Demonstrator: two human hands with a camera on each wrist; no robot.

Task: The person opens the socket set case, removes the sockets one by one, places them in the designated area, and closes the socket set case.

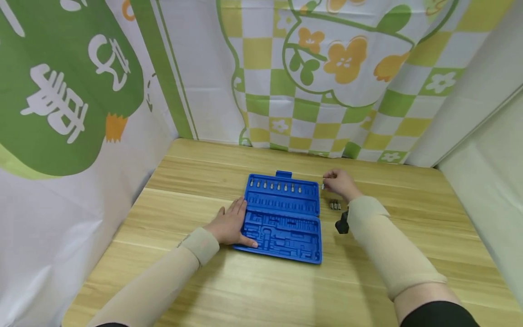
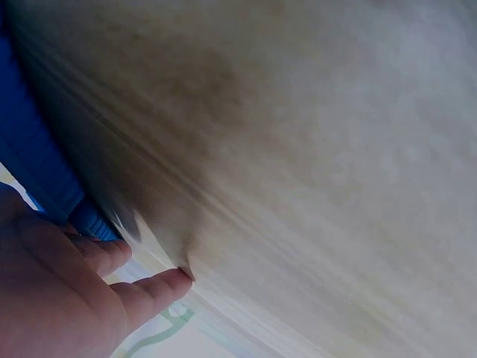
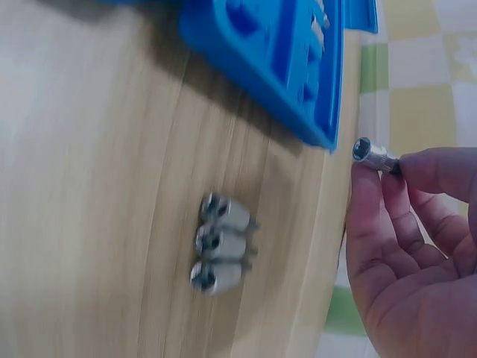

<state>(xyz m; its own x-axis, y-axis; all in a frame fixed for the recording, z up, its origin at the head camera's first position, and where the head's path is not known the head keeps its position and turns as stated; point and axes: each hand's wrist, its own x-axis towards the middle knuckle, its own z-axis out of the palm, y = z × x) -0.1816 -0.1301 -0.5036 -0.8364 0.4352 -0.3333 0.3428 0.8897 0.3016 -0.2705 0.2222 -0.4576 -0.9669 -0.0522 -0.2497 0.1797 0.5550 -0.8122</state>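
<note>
A blue tool case [image 1: 282, 213] lies unfolded on the wooden table. A row of several silver bit sockets [image 1: 278, 186] sits in the slots of its upper half. My left hand [image 1: 230, 225] rests along the case's left edge with straight fingers, its thumb over the lower half. Just right of the upper half, my right hand [image 1: 342, 184] pinches one silver bit socket [image 3: 375, 156] between thumb and fingers, its hollow end facing out. Three more bit sockets [image 3: 221, 244] lie side by side on the table, near the right wrist.
The wooden table [image 1: 180, 175] runs to a patterned curtain [image 1: 310, 113] at the back, with white cloth on both sides. A latch tab [image 1: 283, 174] sticks out from the case's far edge. A small black object [image 1: 342, 225] shows beside the right wrist.
</note>
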